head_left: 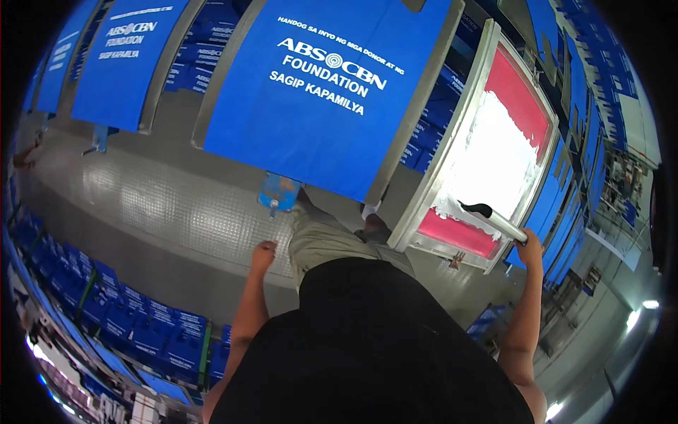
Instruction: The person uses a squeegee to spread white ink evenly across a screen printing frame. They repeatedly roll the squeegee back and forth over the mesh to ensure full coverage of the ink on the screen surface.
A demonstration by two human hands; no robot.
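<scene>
two bare hands work at a printing table — the right hand [530, 247] is closed around the handle of a squeegee [494, 218], whose dark blade rests on the white ink spread across a metal-framed screen [487, 152] with a pink mesh. the left hand [263, 254] hangs loosely curled and holds nothing, just above the grey table [162, 205]. beside the screen lies a blue cloth bag [325, 92] with white lettering — more blue bags [127, 56] lie along the table.
</scene>
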